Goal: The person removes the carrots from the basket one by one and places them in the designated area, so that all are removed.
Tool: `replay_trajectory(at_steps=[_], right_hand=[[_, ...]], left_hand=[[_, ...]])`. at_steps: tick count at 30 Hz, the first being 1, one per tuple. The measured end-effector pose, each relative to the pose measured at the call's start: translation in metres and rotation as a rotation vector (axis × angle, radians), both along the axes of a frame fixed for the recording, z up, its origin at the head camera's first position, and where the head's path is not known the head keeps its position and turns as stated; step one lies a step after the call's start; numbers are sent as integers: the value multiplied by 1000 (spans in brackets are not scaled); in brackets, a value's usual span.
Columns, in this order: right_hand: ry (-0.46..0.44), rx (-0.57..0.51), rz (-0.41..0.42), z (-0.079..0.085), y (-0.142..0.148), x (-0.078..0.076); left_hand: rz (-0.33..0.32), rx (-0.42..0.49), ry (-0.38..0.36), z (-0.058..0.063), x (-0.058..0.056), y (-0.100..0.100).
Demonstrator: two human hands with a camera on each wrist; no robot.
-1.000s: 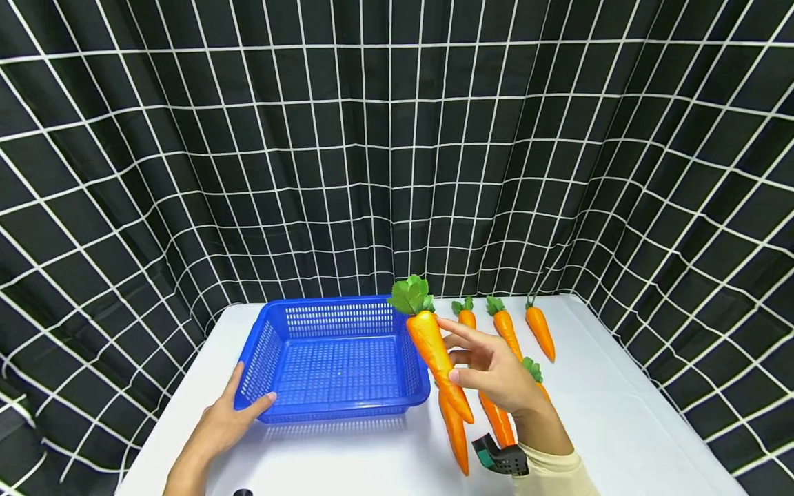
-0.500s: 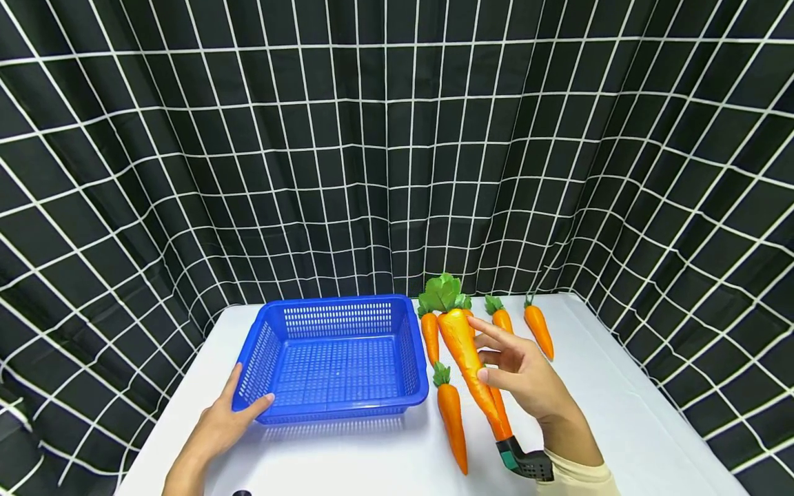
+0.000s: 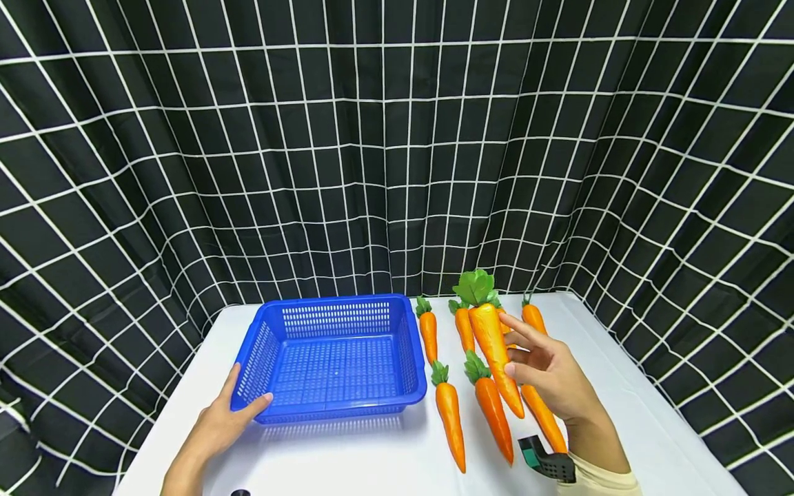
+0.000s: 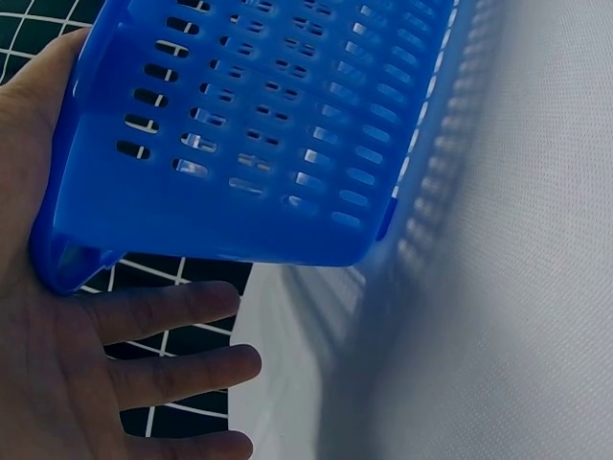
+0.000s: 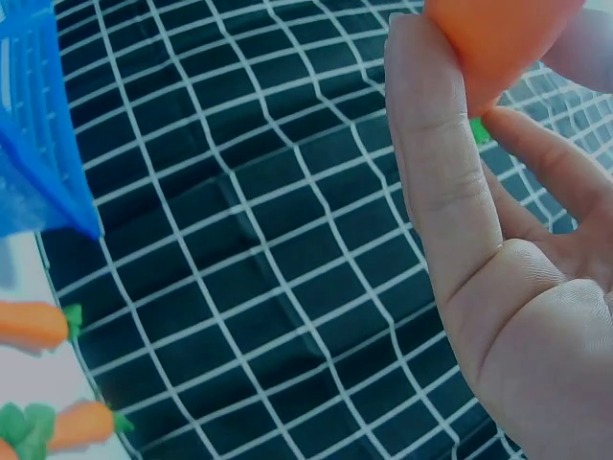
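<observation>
My right hand point(image 3: 552, 368) pinches an orange carrot point(image 3: 493, 337) with green leaves between thumb and fingertips, leaves pointing away from me. The carrot hangs over several others, partly hiding one behind it. In the right wrist view, part of the held carrot point(image 5: 503, 43) shows at the top between the fingers. My left hand point(image 3: 214, 424) rests on the near left corner of a blue plastic basket point(image 3: 338, 408), thumb over the front rim. Its fingers point(image 4: 182, 374) extend straight beside the corner in the left wrist view. Nothing lies inside the basket.
Several carrots lie on the white table right of the basket: one near its right wall point(image 3: 428, 334), one at the front point(image 3: 450, 427), a darker one point(image 3: 494, 420) beside it, another point(image 3: 544, 417) under my right hand. A black gridded curtain point(image 3: 387, 151) surrounds the table.
My right hand has carried the carrot to the right, away from the basket's right rim and over the carrots on the table. My left hand stays at the basket corner.
</observation>
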State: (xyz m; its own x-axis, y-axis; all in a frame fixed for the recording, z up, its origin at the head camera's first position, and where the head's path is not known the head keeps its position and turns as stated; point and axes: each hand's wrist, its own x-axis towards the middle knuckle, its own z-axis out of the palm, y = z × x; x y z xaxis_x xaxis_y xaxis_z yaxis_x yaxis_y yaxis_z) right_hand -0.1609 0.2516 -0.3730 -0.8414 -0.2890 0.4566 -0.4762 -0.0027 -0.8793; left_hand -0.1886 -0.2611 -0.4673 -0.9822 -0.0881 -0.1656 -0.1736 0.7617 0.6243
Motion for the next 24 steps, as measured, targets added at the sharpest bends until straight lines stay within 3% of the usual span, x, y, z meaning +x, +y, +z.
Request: replay_trajectory(at_steps=[5, 11, 18, 24], right_hand=[[-4, -33, -6, -4, 11, 2], [-56, -57, -100, -11, 24, 8], [-83, -100, -81, -20, 40, 10], [-117, -87, -156, -22, 50, 13]], left_hand=[[4, -3, -7, 1, 0, 0], [4, -3, -5, 1, 1, 0], [2, -1, -10, 0, -1, -1], [4, 1, -9, 0, -1, 0]])
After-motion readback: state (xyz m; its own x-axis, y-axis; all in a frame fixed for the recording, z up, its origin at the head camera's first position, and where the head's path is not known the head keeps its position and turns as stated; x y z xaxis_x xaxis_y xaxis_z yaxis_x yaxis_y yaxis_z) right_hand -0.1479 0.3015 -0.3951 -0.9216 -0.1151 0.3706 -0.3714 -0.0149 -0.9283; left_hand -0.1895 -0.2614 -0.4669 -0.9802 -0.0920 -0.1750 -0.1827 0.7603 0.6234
